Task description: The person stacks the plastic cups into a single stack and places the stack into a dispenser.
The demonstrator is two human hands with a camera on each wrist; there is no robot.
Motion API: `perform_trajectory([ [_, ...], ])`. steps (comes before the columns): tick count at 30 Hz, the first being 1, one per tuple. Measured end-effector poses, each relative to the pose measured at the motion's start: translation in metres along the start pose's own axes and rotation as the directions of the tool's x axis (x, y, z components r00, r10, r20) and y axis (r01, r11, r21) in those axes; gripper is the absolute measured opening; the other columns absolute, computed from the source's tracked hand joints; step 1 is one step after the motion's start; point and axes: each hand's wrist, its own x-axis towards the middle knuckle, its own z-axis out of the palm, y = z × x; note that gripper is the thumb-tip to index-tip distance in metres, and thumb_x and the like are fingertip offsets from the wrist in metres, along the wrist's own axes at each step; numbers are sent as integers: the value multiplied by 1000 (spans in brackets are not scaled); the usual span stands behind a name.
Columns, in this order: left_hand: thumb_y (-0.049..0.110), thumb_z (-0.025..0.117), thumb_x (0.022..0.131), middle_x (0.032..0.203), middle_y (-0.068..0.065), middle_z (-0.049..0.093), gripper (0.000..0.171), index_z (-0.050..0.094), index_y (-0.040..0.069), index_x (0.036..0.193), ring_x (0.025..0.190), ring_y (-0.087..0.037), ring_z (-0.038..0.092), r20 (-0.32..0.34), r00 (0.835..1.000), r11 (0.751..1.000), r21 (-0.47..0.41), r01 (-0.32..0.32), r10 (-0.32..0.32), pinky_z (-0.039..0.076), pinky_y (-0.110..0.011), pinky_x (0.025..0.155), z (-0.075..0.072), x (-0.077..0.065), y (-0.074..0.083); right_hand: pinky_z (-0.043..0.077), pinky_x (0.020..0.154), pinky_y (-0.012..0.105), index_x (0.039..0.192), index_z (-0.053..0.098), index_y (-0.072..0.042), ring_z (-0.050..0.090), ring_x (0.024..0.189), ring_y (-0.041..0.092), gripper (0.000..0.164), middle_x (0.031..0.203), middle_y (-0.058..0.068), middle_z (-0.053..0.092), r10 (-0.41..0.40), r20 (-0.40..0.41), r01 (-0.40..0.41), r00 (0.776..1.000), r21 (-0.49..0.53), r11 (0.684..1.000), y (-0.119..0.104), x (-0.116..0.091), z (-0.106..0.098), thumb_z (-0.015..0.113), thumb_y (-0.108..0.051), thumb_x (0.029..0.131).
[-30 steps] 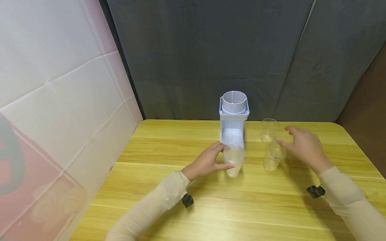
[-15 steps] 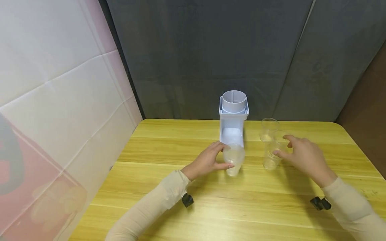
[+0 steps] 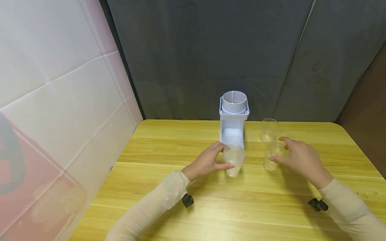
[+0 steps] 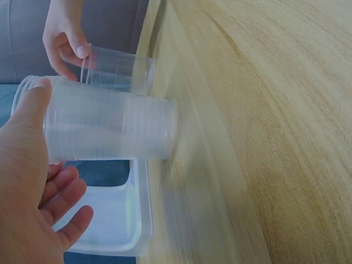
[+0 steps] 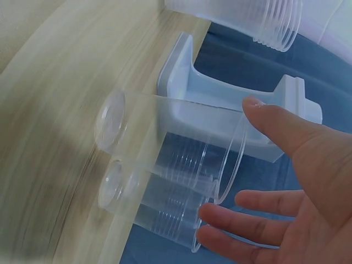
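Note:
My left hand (image 3: 206, 160) pinches the rim of a stack of clear plastic cups (image 3: 234, 159) between thumb and fingers. In the left wrist view the stack (image 4: 110, 126) stands upright, its base at the tabletop, and the lower fingers are off it. To the right, my right hand (image 3: 304, 160) spans the rim of a single clear plastic cup (image 3: 269, 164). The right wrist view has the thumb on that cup's (image 5: 159, 132) rim and fingertips along the rim's other side. A second clear cup (image 5: 159, 209) stands close beside it.
A white stand with a round tube on top (image 3: 232, 134) stands behind the cup stack. Another clear cup (image 3: 266, 136) is near the back edge of the wooden table (image 3: 235, 207). A dark grey panel (image 3: 205, 60) rises behind.
My right hand has come down and a little toward me, its thumb now lower at the front cup's rim. The left hand and the cup stack have stayed in place.

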Motion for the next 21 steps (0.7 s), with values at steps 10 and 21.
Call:
perform_trajectory([
  [10, 55, 72, 84, 131, 3, 57, 64, 53, 18, 132, 121, -15, 55, 0, 1000, 1000, 10, 5, -5, 50, -34, 106, 1, 0, -1, 43, 47, 33, 128, 57, -2, 67, 74, 31, 77, 98, 18, 73, -18, -34, 18, 999, 1, 1000, -2, -1, 2, 78, -56, 77],
  [21, 55, 72, 84, 131, 1, 58, 65, 54, 16, 132, 121, -16, 56, -7, 1000, 1000, 21, -1, 1, 50, -34, 106, 1, 0, 0, 53, 58, 45, 132, 56, -5, 69, 85, 37, 77, 105, 18, 74, -57, -26, 57, 998, 11, 998, -16, 2, 4, 76, -57, 79],
])
